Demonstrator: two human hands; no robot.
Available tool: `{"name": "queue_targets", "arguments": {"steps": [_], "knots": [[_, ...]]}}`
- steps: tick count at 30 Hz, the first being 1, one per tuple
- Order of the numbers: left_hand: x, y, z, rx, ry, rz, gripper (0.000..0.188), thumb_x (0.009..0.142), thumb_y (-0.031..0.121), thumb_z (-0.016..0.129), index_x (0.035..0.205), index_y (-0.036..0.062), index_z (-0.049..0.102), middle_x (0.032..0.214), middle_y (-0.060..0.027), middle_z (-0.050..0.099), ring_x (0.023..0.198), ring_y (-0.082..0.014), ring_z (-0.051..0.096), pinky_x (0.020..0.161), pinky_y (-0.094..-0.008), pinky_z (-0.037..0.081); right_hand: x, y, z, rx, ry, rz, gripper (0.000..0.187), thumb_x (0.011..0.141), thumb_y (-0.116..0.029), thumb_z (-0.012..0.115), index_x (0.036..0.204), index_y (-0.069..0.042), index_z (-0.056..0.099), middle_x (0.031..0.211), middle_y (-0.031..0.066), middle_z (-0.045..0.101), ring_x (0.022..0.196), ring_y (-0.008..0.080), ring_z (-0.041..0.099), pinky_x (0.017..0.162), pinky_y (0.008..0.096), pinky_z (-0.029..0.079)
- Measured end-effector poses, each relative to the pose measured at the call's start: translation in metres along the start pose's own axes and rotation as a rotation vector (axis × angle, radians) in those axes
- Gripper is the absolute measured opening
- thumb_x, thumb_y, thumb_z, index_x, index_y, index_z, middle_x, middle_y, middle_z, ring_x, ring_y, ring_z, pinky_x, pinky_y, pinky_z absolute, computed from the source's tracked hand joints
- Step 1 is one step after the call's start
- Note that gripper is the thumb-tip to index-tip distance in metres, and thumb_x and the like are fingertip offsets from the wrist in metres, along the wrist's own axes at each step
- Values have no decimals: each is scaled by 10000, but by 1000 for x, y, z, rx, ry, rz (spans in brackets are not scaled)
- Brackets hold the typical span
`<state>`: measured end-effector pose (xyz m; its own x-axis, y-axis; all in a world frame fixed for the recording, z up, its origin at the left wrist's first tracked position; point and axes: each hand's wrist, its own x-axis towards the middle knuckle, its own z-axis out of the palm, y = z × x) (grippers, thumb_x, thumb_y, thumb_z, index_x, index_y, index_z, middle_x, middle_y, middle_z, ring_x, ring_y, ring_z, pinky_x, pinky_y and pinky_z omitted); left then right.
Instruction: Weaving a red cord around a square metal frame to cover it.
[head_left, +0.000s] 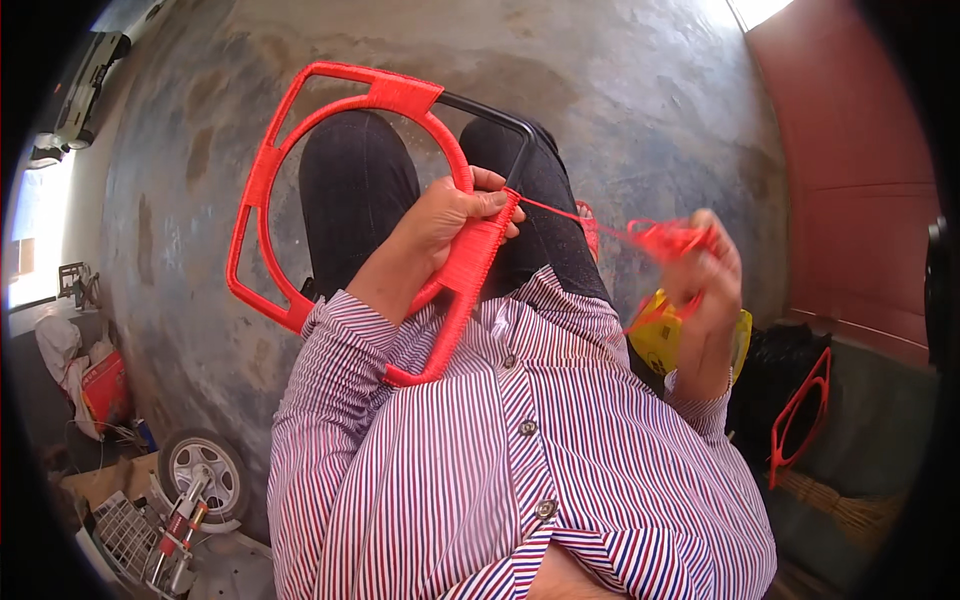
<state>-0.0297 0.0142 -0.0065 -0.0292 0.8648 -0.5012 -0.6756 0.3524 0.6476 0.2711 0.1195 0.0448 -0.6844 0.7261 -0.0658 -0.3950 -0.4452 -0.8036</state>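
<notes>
A square frame (pixel 402 94) with a ring inside it lies over my lap, most of it wrapped tightly in red cord. One corner of bare black bar (pixel 515 125) shows at its upper right. My left hand (pixel 455 215) grips the frame's right side where the wrapping ends, thumb on top. From there a red cord (pixel 570 212) stretches right to my right hand (pixel 705 270). That raised hand is closed around a loose bundle of the cord (pixel 668 238), slightly blurred, with a loop hanging below.
Right of me are a yellow bag (pixel 657 335), a black plastic bag (pixel 775 375) and another red-wrapped frame (pixel 800 418). A small wheel (pixel 205 475) and metal parts sit at lower left, near a red box (pixel 105 392). A red door (pixel 840 180) stands at right.
</notes>
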Motion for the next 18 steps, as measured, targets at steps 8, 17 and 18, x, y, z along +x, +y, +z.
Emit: {"name": "queue_targets", "arguments": {"steps": [8, 17, 18], "knots": [[2, -7, -4, -192, 12, 98, 233, 934, 90, 609, 1131, -33, 595, 1033, -185, 668, 928, -240, 678, 775, -341, 599, 19, 2, -16, -511, 152, 151, 351, 867, -42, 603, 1215, -25, 562, 762, -12, 601, 585, 62, 499, 501, 226, 396], [-8, 0, -10, -272, -147, 40, 369, 953, 221, 587, 1203, -50, 589, 1154, -172, 642, 949, -232, 653, 811, -357, 581, 76, 67, 76, -1375, -266, 107, 425, 844, -127, 684, 1179, 42, 485, 938, 246, 677, 890, 388, 668, 733, 414, 524], [-9, 1, -5, -271, -127, 36, 368, 954, 219, 583, 1203, -52, 587, 1155, -177, 641, 955, -236, 654, 819, -358, 579, 86, 73, 70, -1417, -160, 63, 441, 839, -126, 693, 1181, 43, 471, 952, 261, 673, 913, 403, 663, 741, 422, 525]]}}
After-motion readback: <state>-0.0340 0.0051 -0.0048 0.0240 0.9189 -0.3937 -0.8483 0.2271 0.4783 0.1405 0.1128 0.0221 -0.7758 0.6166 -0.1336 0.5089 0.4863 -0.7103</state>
